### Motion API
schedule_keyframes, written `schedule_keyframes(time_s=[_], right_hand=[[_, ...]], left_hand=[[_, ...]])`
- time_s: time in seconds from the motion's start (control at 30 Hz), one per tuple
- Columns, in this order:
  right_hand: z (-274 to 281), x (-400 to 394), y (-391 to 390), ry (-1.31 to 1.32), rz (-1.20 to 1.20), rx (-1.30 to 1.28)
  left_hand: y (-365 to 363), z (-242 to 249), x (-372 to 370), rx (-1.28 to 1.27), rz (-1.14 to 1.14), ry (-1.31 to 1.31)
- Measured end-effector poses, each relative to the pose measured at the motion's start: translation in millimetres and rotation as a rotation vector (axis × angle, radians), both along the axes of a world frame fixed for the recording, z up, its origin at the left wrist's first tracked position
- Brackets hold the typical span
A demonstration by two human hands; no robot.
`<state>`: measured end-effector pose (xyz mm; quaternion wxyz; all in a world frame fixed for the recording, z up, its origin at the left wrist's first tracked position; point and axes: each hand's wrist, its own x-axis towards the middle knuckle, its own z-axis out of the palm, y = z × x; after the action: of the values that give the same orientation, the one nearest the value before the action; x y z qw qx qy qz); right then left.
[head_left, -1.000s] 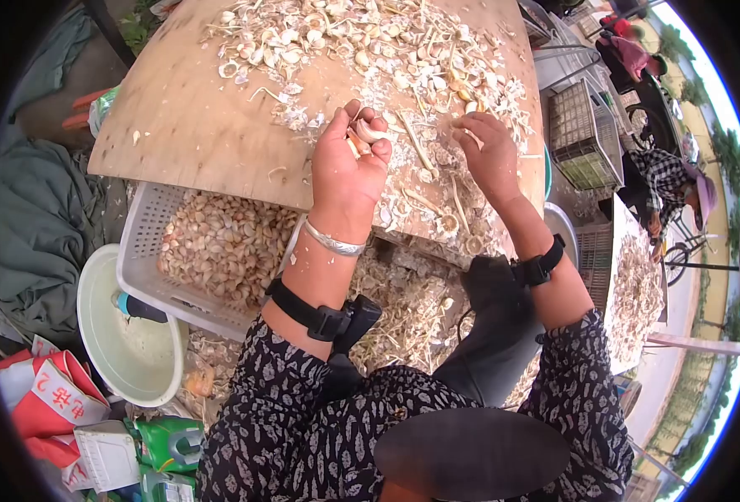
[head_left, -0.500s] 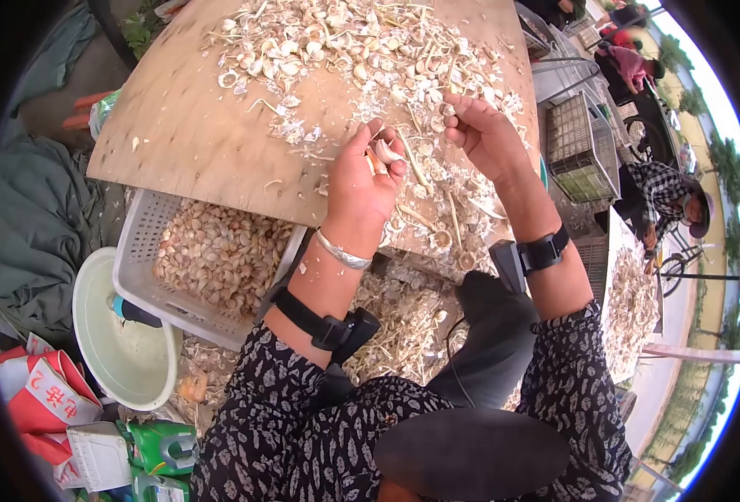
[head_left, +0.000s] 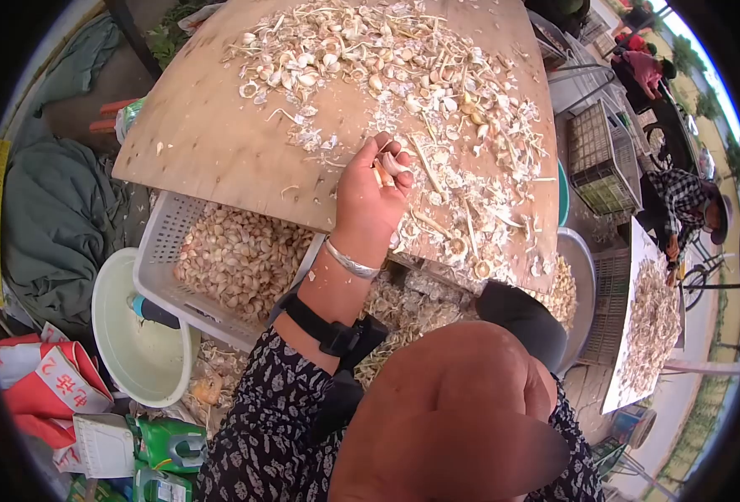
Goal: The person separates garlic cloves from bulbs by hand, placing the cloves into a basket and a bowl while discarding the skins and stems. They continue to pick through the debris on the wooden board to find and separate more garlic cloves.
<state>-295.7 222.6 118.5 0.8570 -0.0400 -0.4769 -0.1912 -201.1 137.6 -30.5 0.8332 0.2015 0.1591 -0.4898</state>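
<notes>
My left hand is over the front edge of the wooden board, palm up with its fingers curled round a few garlic cloves. Close to the camera, my right hand is bent up large before my body; its fingers are hidden, so what it holds, if anything, does not show. Loose garlic cloves, dry skins and stalks lie heaped on the board beyond and to the right of my left hand.
Below the board's left edge sits a grey plastic crate of cloves, beside a pale green basin. A metal basin with cloves stands right of my knee. Another person works at a garlic-covered table on the right.
My right hand has left the board and come up close to the camera. My left hand stays over the board with cloves in it. The view has shifted slightly.
</notes>
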Motion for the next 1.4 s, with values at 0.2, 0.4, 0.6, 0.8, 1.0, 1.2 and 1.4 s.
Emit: schedule_keyframes(time_s=[0.2,0.4,0.6,0.8,1.0,1.2,1.4], right_hand=[[5.4,-21.2,-23.3,0.265,-0.124,-0.024],[-12.3,-9.3,-58.5,0.09,0.166,-0.458],[-1.8,-12.1,-66.3,0.292,-0.232,-0.4],[-65.7,12.2,-157.2,1.312,-1.271,-1.079],[-158.1,39.1,-270.6,1.463,-1.714,-1.887],[-146.1,37.6,-246.4,1.478,-1.645,-2.25],[-97.4,-67.9,-179.8,1.381,-1.866,-1.329]], left_hand=[[5.2,-3.5,-0.1,-0.025,0.0,0.004],[4.4,-0.3,2.9,-0.035,0.0,0.018],[7.2,8.8,3.8,-0.016,0.006,-0.017],[11.9,19.0,-2.6,-0.103,0.009,-0.135],[5.8,2.0,9.8,0.006,0.013,0.008],[0.8,-10.8,16.6,-0.17,-0.025,0.008],[6.8,-16.0,31.6,-0.151,-0.038,0.008]])
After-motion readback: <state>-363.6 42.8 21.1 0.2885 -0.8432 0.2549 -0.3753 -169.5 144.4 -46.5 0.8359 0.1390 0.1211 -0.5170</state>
